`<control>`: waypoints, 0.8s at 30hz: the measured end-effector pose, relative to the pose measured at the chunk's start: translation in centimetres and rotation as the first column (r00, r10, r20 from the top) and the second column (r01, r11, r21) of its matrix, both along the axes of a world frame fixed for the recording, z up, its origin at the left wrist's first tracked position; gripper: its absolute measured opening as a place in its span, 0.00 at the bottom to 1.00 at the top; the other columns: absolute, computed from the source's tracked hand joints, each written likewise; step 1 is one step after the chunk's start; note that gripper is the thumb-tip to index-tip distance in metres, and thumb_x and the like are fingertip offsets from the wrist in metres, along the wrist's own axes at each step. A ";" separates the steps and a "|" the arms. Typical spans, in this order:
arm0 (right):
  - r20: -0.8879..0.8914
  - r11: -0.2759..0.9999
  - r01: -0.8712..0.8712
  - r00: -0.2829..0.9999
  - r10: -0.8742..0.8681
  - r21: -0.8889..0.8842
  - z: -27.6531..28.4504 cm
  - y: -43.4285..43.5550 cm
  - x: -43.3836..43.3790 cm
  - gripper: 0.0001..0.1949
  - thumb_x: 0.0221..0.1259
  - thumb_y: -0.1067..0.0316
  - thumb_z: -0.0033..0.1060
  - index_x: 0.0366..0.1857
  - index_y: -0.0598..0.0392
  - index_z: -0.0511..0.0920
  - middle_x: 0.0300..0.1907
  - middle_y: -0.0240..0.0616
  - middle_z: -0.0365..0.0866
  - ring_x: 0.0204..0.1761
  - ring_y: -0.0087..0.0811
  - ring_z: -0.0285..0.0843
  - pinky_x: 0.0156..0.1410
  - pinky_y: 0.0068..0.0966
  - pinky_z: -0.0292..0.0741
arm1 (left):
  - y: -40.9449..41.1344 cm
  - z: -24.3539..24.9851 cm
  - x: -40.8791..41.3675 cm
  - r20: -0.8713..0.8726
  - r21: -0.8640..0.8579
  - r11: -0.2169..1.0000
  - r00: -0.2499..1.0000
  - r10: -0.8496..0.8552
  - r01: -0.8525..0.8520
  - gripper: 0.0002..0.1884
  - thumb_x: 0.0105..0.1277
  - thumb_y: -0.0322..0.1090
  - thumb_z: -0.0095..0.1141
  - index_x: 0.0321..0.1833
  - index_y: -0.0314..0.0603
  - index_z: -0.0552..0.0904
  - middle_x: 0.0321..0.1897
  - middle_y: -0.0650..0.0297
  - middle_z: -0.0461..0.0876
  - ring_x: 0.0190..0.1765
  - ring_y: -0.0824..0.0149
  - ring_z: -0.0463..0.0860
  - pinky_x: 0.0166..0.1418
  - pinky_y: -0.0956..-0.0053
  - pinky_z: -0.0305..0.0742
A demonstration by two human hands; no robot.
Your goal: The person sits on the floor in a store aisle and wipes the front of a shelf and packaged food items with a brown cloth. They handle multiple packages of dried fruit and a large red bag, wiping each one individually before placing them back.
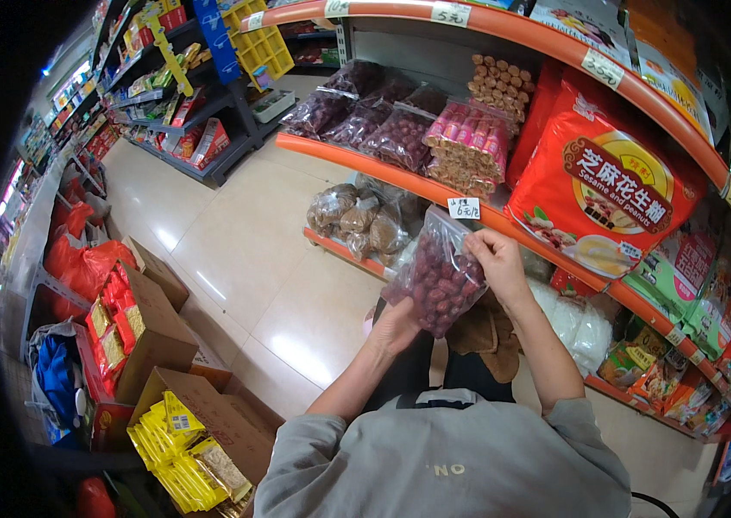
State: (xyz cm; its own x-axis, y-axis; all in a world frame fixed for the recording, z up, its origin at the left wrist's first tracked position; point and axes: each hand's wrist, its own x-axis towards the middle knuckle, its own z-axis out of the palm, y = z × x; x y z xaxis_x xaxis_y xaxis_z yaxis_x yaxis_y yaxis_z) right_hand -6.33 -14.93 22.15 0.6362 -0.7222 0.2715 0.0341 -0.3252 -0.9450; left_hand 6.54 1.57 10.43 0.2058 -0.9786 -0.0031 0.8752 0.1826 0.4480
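Note:
Between my two hands is a clear plastic bag of dried red dates [446, 281], tilted in front of the shelf. My left hand [398, 327] supports it at the lower left, its fingers partly hidden by the bag. At the upper right corner, my right hand [498, 262] pinches the plastic between thumb and fingers. Just beyond the bag, a handwritten price card [464, 208] hangs on the orange shelf edge [365, 155]. Similar bags of dark red dried fruit [398, 136] lie on that shelf, beside bundled pink-wrapped sticks [469, 139].
A large red bag of sesame and peanut cereal [605, 175] stands at the right. Bags of brown goods [359, 217] sit on the bottom shelf. Left across the tiled aisle [262, 259] are an open carton of yellow packets [184, 453] and a carton of red packets [116, 330].

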 end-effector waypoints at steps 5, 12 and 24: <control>0.088 0.985 -0.117 0.990 0.107 0.130 1.4 0.9 0.0 0.11 0.77 0.64 0.58 0.43 0.62 0.83 0.35 0.27 0.83 0.37 0.18 0.77 0.45 0.19 0.74 | 0.2 1.5 0.7 0.035 0.012 0.997 0.996 0.078 -0.079 0.37 0.64 0.48 0.70 0.73 0.39 0.72 0.67 0.55 0.78 0.70 0.53 0.75 0.79 0.53 0.64; -0.126 0.980 -0.047 0.992 0.023 -0.193 -2.3 0.8 -4.4 0.12 0.73 0.61 0.61 0.50 0.57 0.84 0.44 0.40 0.87 0.49 0.32 0.84 0.56 0.28 0.78 | 0.9 1.9 8.0 -0.117 -0.089 0.985 0.984 0.137 -0.148 0.28 0.68 0.44 0.67 0.67 0.41 0.77 0.62 0.57 0.83 0.64 0.55 0.80 0.72 0.55 0.72; -0.367 0.603 -0.150 0.895 -0.254 -0.784 -10.7 4.7 -8.3 0.18 0.61 0.60 0.68 0.54 0.52 0.82 0.63 0.40 0.78 0.64 0.46 0.72 0.67 0.45 0.69 | -10.9 11.0 28.7 0.100 -0.054 0.872 0.867 0.489 -0.486 0.22 0.70 0.40 0.66 0.63 0.40 0.78 0.58 0.57 0.85 0.61 0.55 0.83 0.66 0.52 0.77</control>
